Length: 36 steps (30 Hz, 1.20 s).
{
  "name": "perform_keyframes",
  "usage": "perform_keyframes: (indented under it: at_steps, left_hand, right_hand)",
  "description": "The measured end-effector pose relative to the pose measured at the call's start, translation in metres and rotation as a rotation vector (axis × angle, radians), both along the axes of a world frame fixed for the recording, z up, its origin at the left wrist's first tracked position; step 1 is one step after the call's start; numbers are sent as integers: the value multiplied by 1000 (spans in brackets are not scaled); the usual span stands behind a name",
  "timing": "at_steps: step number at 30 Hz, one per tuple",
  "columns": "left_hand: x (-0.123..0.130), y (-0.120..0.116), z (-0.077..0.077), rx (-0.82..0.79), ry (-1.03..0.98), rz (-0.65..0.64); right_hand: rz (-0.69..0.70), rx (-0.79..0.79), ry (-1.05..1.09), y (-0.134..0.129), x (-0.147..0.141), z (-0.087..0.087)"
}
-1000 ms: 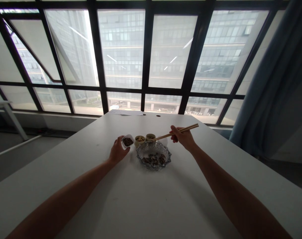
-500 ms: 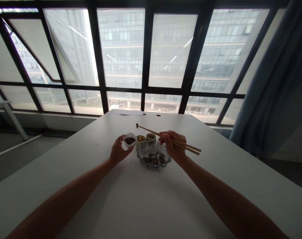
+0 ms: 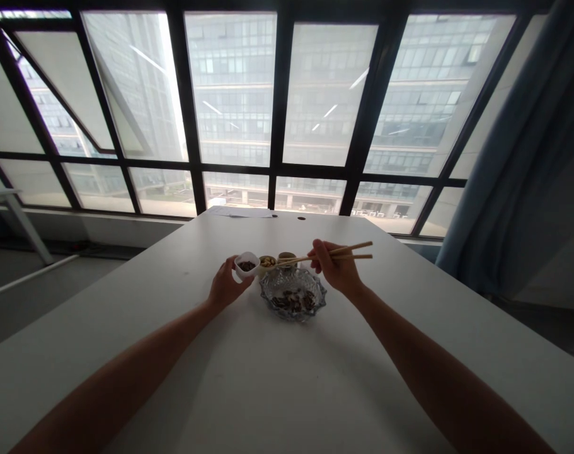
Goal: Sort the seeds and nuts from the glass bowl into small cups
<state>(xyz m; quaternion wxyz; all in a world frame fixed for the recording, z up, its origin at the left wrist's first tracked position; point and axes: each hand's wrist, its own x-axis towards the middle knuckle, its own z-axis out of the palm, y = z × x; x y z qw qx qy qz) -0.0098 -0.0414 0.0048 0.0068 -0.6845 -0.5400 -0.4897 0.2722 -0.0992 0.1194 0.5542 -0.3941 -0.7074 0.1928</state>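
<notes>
1. A white, smooth-topped table [image 3: 287,378] stands before black-framed windows [image 3: 237,88].
2. The pale wooden chopsticks [image 3: 298,259] are gripped in the right hand [image 3: 336,268], their long axis crosswise, tips pointing left; whether they pinch anything is too small to tell.
3. Left of those tips, near but apart, the left hand [image 3: 227,284] grasps a small white, square-rimmed cup [image 3: 249,258] of dark bits.
4. A clear, scalloped glass bowl [image 3: 280,282] sits between both hands, nearer the right.

White cup [image 3: 243,274], dark pieces [image 3: 247,267] inside; wooden chopsticks [image 3: 300,258], tips near glass bowl [image 3: 270,300]
</notes>
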Motion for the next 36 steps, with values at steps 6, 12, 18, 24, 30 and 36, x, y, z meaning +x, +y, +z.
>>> perform_keyframes:
  at_steps: [6, 12, 18, 24, 30, 36]
  left_hand:
    - [-9, 12, -7, -176, -14, 119]
    - [-14, 20, -15, -262, 14, 131]
    - [-11, 15, -12, -106, 58, 125]
    - [0, -10, 5, 150, 230, -98]
    - [6, -24, 12, 53, 361, -395]
    - [5, -25, 11, -61, 376, -519]
  right_hand:
    - [68, -198, -256, 14, 16, 1]
    - [109, -233, -359, 15, 15, -4]
    - [150, -234, -406, 11, 15, -3]
    - [160, -200, -374, 13, 19, -3]
    - [136, -214, -339, 19, 25, -4]
    - [131, -243, -332, 19, 23, -6]
